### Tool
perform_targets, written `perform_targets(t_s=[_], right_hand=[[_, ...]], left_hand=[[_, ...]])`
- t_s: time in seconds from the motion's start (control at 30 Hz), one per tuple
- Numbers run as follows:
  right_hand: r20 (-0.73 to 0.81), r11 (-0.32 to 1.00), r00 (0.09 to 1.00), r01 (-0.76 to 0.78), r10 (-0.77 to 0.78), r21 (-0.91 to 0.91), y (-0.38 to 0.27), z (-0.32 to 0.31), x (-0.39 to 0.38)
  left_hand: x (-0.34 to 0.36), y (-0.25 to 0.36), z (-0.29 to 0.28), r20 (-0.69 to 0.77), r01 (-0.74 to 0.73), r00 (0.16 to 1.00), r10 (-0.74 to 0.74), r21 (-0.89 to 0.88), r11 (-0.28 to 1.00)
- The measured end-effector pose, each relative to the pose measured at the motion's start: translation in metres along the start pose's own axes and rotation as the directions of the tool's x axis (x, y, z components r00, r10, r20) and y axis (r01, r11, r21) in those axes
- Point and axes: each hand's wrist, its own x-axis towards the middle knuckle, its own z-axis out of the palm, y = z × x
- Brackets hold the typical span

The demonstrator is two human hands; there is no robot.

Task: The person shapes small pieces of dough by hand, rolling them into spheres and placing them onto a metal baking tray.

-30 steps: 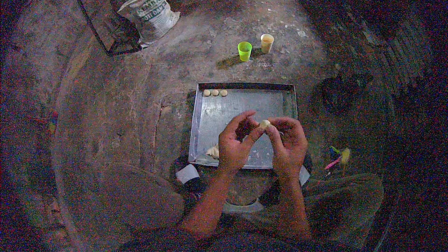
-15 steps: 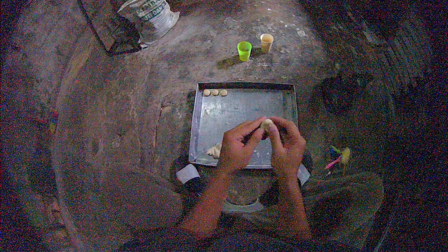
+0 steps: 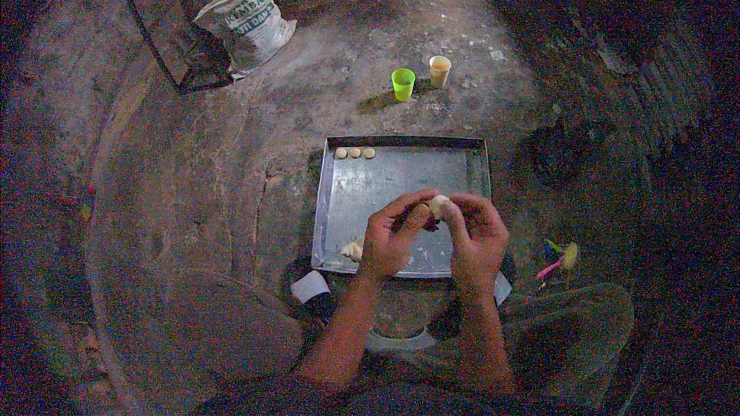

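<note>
Dough piece sits above the tray, straight between your two hands, at their fingertips. Your left hand and right hand curl inward and pinch it together; your right thumb overlaps it, so the right hand looks slightly nearer. It is too small and covered to show a clear long axis. A dough lump lies just left of your left hand; three dough balls line up beyond it, to the left.

A white sack is standing at the frame's upper left; a green cup and a cream cup are sitting at upper centre.
</note>
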Motion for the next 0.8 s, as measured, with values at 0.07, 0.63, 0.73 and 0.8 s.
perform_targets(t_s=[0.07, 0.63, 0.73, 0.8], right_hand=[[0.012, 0.997, 1.000, 0.015, -0.014, -0.074, 0.002, -0.004, 0.001], [0.088, 0.906, 0.978, 0.208, -0.189, -0.369, -0.013, 0.000, -0.005], [0.181, 0.972, 0.978, 0.137, -0.102, -0.193, -0.004, -0.007, 0.002], [0.167, 0.981, 0.979, 0.141, -0.118, -0.132, -0.002, -0.002, -0.002]], left_hand=[[0.000, -0.001, 0.000, -0.010, 0.017, 1.000, -0.017, 0.030, 0.999], [0.000, -0.007, -0.001, -0.041, 0.072, 0.997, -0.072, -0.011, 0.997], [0.002, -0.006, -0.002, -0.050, 0.042, 0.998, -0.043, -0.015, 0.999], [0.001, -0.007, -0.004, -0.075, -0.005, 0.997, 0.009, 0.049, 0.999]])
